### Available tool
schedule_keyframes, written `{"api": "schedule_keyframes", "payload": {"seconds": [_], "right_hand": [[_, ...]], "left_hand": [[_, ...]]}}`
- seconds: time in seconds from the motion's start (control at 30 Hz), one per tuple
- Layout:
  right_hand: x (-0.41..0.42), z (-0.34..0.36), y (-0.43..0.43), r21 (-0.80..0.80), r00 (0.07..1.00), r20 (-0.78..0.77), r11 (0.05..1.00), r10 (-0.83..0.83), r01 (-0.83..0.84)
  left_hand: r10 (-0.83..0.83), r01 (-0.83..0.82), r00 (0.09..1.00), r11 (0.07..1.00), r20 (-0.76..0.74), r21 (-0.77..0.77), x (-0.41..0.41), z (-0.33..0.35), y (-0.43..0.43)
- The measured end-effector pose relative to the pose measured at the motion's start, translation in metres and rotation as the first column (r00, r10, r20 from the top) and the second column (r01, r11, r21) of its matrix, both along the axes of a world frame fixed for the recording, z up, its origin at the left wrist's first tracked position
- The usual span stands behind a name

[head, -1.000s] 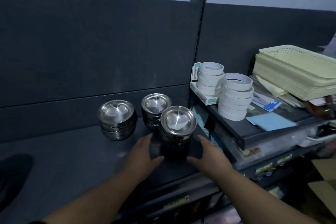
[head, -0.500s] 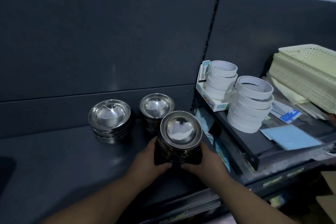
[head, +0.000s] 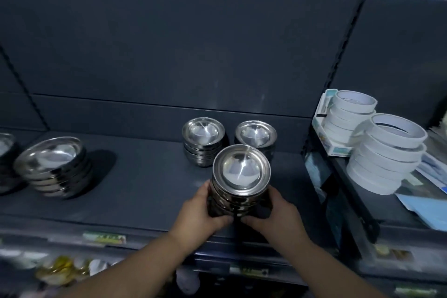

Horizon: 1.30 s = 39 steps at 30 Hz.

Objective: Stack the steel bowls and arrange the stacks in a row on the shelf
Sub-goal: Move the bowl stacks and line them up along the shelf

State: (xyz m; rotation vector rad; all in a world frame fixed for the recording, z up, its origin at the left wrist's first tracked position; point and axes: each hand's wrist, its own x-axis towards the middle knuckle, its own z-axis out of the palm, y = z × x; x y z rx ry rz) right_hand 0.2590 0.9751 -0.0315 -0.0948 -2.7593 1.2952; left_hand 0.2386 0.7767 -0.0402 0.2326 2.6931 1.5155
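A stack of small steel bowls (head: 241, 172) is held between both hands near the front of the dark shelf (head: 145, 184). My left hand (head: 203, 210) wraps its left side and my right hand (head: 278, 213) its right side. Behind it stand two more small bowl stacks, one (head: 203, 139) at the back left and one (head: 256, 134) at the back right. A stack of larger steel bowls (head: 52, 167) sits further left, and another bowl stack (head: 4, 152) is cut off by the left edge.
To the right, a lower shelf (head: 377, 201) carries two piles of white tape rolls (head: 387, 152), a small box (head: 324, 128) and blue paper (head: 423, 210). An upright post (head: 343, 55) divides the shelves. Price labels (head: 104, 238) line the front edge.
Both hands closed around the front stack of small bowls and now grip it. The view swung left, bringing the larger bowl stacks into sight.
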Motion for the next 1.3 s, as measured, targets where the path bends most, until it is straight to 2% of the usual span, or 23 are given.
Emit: {"api": "schedule_keyframes", "payload": {"seconds": [0.3, 0.7, 0.83, 1.0, 1.3], "right_hand": [[-0.017, 0.005, -0.096, -0.016, 0.991, -0.022, 0.991, 0.129, -0.130], [-0.043, -0.004, -0.220, 0.003, 0.996, 0.035, 0.997, 0.079, -0.080], [-0.043, -0.013, -0.238, -0.004, 0.996, 0.070, 0.999, 0.048, -0.048], [-0.042, -0.020, -0.246, -0.024, 0.998, 0.069, 1.000, 0.011, -0.009], [-0.051, -0.006, -0.241, -0.118, 0.999, 0.032, 0.992, 0.042, -0.038]], "left_hand": [[0.129, -0.129, 0.992, 0.991, 0.004, 0.029, 0.005, 0.011, -0.099], [0.036, -0.037, 0.998, 0.999, 0.055, 0.012, -0.033, 0.000, -0.226], [0.024, -0.021, 0.999, 0.996, 0.041, -0.084, -0.039, -0.004, -0.243], [-0.009, 0.011, 1.000, 0.996, 0.024, -0.085, -0.045, -0.007, -0.250], [-0.051, 0.055, 0.996, 0.997, -0.069, 0.059, -0.046, 0.005, -0.243]]}}
